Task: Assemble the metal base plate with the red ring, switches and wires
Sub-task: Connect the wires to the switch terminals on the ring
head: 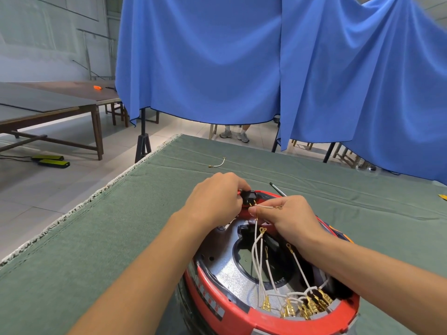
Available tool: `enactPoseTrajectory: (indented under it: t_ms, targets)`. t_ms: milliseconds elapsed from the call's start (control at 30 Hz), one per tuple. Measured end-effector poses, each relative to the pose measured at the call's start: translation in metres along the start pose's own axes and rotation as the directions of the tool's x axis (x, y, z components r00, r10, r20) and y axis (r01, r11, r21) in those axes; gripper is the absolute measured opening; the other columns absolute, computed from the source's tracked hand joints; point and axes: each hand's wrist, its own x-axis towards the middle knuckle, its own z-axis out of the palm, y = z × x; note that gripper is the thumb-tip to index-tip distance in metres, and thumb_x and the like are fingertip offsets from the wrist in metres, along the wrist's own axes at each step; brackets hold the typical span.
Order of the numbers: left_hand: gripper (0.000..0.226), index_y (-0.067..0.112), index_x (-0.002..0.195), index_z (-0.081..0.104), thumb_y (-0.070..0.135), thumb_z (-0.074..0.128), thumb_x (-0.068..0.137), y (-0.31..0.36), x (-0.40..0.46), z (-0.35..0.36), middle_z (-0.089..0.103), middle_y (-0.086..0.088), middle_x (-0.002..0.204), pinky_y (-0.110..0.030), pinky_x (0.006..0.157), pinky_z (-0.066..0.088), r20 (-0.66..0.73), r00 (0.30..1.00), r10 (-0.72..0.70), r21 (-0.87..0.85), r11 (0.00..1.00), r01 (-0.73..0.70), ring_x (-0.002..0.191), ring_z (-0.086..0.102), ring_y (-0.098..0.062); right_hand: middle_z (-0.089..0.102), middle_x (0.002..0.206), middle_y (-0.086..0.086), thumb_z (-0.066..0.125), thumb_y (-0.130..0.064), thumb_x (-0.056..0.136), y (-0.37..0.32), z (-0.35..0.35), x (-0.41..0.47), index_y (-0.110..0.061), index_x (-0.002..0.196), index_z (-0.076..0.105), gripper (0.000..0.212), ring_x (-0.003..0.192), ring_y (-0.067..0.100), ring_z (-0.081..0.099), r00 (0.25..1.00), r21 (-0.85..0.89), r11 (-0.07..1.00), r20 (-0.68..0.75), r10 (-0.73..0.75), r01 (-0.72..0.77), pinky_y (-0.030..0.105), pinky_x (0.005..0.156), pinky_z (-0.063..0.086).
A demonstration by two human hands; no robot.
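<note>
Fingers of my left hand (215, 197) curl round a small black plastic switch (249, 196) with brass prongs, holding it at the far rim of the glossy red plastic ring (212, 296), while my right hand (287, 216) pinches the end of a thin white insulated wire (266, 207) between thumb and forefinger, its little brass ring terminal (280, 207) sticking out to the right, just beside the switch prongs. That red ring is round and smooth, with a grey strip along its near edge, and it rests on the green woven cloth (121, 213) that covers my table. Inside the ring sits the speckled, shiny round metal base plate (225, 274), flat and galvanised in look, with a large dark irregular opening at its middle. Several more white wires (256, 262) arc across that opening; their far ends carry brass ring lugs and their near ends run to a row of brass spade connectors (302, 307) bunched inside the ring's near rim. Beyond my hands a slim black-handled tool (277, 188) lies on the cloth, touching or just behind the ring, and a short curved white wire piece (217, 163) with brass ends lies well apart, farther up the cloth. Rumpled blue fabric curtains (242, 56) hang behind the table.
</note>
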Motion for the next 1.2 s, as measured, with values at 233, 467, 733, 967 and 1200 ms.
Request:
enactPoseTrajectory:
  t_ms: [233,467,733,967,1200]
  targets:
    - [0.037,0.036,0.104,0.071,0.014,0.054,0.080,-0.001,-0.001,-0.003,0.072,0.001,0.101,-0.040,0.083,0.052,-0.010,1.000,0.022,-0.066,0.998,-0.022,0.100,0.061,-0.025,0.070,0.059,0.003,0.080,-0.013,0.074,-0.003,0.003,0.002,-0.015,0.068,0.075,0.008,0.051,0.008,0.060,0.995,0.089,0.991,0.004,0.098,-0.098,0.020,0.058,0.049]
    - [0.037,0.037,0.101,0.072,0.016,0.058,0.073,0.000,-0.003,-0.006,0.073,0.001,0.095,-0.039,0.081,0.053,-0.015,1.000,0.003,-0.055,0.999,-0.004,0.095,0.061,-0.027,0.074,0.070,0.008,0.080,-0.018,0.075,-0.005,0.006,0.006,-0.012,0.079,0.078,0.007,0.066,0.018,0.066,0.997,0.017,0.997,-0.035,0.070,-0.070,0.033,0.076,0.053]
    - [0.039,0.029,0.111,0.068,0.009,0.052,0.080,-0.004,0.001,-0.001,0.070,-0.001,0.109,-0.040,0.089,0.050,-0.030,0.999,-0.041,-0.087,0.996,0.039,0.105,0.060,-0.025,0.066,0.053,-0.007,0.076,-0.020,0.079,-0.005,0.001,0.006,-0.015,0.073,0.076,0.008,0.045,0.001,0.052,0.995,-0.033,0.997,0.071,0.065,-0.063,0.011,0.047,0.040]
    - [0.035,0.023,0.095,0.075,0.006,0.053,0.073,-0.007,0.003,-0.001,0.073,-0.003,0.096,-0.040,0.086,0.052,-0.059,0.991,-0.117,-0.129,0.986,0.109,0.098,0.063,-0.027,0.068,0.057,-0.003,0.076,-0.019,0.079,-0.006,0.005,0.011,-0.012,0.071,0.077,0.011,0.049,0.004,0.054,0.998,-0.077,0.996,0.031,0.055,-0.053,0.018,0.051,0.042]
    - [0.030,0.023,0.095,0.075,0.010,0.054,0.078,-0.008,0.004,-0.001,0.074,0.000,0.097,-0.039,0.087,0.052,-0.068,0.990,-0.121,-0.201,0.974,0.105,0.098,0.064,-0.023,0.066,0.064,0.007,0.070,-0.007,0.084,-0.014,-0.009,0.007,-0.004,0.086,0.072,0.004,0.043,0.005,0.051,0.982,-0.138,0.988,0.166,0.086,-0.063,0.015,0.045,0.045]
